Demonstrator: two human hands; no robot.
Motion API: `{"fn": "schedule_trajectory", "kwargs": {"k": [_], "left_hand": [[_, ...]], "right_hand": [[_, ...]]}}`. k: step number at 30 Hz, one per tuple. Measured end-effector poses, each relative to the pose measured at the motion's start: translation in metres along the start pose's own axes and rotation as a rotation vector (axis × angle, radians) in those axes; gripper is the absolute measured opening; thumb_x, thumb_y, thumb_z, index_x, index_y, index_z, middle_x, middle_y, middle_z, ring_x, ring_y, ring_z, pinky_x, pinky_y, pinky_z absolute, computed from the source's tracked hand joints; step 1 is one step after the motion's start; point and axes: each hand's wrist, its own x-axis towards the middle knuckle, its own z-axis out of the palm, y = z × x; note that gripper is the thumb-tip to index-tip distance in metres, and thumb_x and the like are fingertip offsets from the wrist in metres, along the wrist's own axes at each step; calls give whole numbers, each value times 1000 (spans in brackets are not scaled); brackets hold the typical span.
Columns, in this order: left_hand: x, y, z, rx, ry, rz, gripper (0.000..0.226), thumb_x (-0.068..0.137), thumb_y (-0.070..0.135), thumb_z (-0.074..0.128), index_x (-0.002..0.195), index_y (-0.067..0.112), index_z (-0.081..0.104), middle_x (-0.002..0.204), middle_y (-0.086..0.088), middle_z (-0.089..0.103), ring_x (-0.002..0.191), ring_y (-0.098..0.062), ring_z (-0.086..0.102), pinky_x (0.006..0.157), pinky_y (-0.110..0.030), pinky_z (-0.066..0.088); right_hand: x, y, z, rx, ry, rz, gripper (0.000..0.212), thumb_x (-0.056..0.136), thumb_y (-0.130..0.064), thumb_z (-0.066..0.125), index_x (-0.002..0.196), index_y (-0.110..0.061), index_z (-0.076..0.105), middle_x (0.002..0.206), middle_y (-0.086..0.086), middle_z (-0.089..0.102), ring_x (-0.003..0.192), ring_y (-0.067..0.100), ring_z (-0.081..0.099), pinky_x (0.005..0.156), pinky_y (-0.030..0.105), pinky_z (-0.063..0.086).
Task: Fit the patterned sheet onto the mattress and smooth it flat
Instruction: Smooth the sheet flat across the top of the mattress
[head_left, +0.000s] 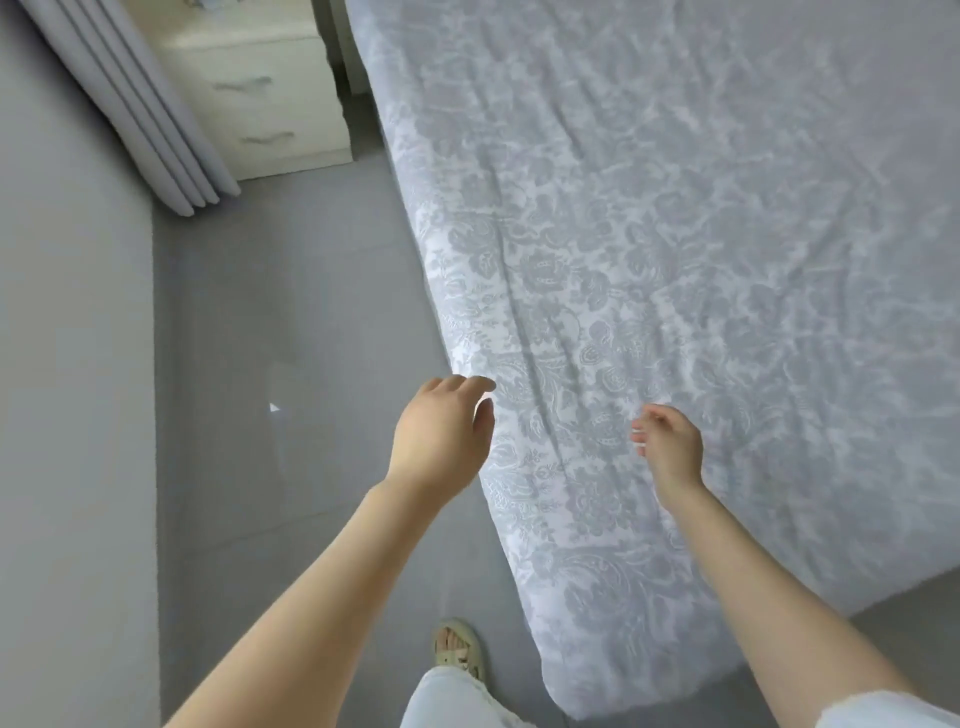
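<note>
We find both hands empty. The left hand (441, 436) reaches palm down to the bed's near edge, fingers loosely bent beside the sheet's border; we cannot confirm contact. The right hand (670, 447) hovers above the sheet, fingers slack and curled, gripping nothing. The grey-and-white floral patterned fabric sheet (649, 234) covers the mattress beneath, faintly creased. Grey tiled floor (291, 312) lies alongside.

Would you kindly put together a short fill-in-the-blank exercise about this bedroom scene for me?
1. The left hand and right hand, near the patterned sheet, both hold ____.
2. The nightstand shows ____ drawer handles.
3. The person's foot wears a ____.
Missing words: nothing; two; sandal.
</note>
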Motion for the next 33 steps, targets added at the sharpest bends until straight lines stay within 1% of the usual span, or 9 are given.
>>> {"fn": "schedule_trajectory", "kwargs": {"k": [6,10,16,20,23,25,27,30,33], "left_hand": [[122,-25,23,127,-162,226,35,98,24,37,127,18,55,123,-2,59,117,-24,48,96,-32,38],[230,-53,72,468,-257,481,41,99,31,29,131,17,50,151,-15,28,142,-34,15,115,-52,-4],[388,-132,145,715,-328,664,54,100,42,16,150,28,0,157,-10,-12,142,-37,-17,108,-62,-15],[424,-219,152,654,-390,639,55,100,40,10,144,31,-22,153,3,-25,143,-23,-22,112,-59,-9],[393,-275,139,445,-386,663,66,97,27,42,148,31,-2,155,2,-10,144,-18,-5,113,-44,21],[389,-282,119,316,-460,661,66,92,19,52,147,32,18,155,9,7,143,-16,16,93,-36,45],[411,-266,103,247,-510,752,47,88,16,53,134,29,50,144,7,44,129,-20,48,71,-33,53],[476,-214,79,309,-433,790,30,92,19,37,96,18,67,92,1,69,87,-24,63,67,-30,50],[553,-163,76,203,-187,817,41,89,24,32,94,14,72,90,-5,71,86,-29,63,74,-37,50]], "right_hand": [[30,4,7,-240,109,83,39,99,-30,43,137,-22,46,137,-3,51,123,20,51,101,38,40],[71,53,14,-447,242,308,54,99,-38,39,147,-16,30,150,9,36,132,32,40,102,45,36],[178,78,58,-648,479,545,69,91,-53,31,146,-11,31,146,23,35,130,41,38,106,54,32],[181,21,227,-833,388,223,62,97,-52,11,151,-23,2,159,12,-5,145,36,-3,117,48,-6],[139,-6,310,-946,90,-192,56,99,-47,6,151,-27,11,159,7,0,146,34,-5,117,49,-5],[115,-19,303,-998,-129,-386,50,100,-39,22,148,-27,29,157,8,18,143,41,13,112,55,14],[115,-44,273,-898,-234,-515,49,95,-33,36,143,-31,37,150,-1,32,136,35,36,109,43,32],[160,-98,224,-579,-15,-361,44,96,-39,40,140,-40,33,140,-21,37,128,4,46,101,8,33],[243,-118,169,-450,350,-6,50,99,-36,42,146,-32,28,149,-14,31,136,11,35,109,26,28]]}}
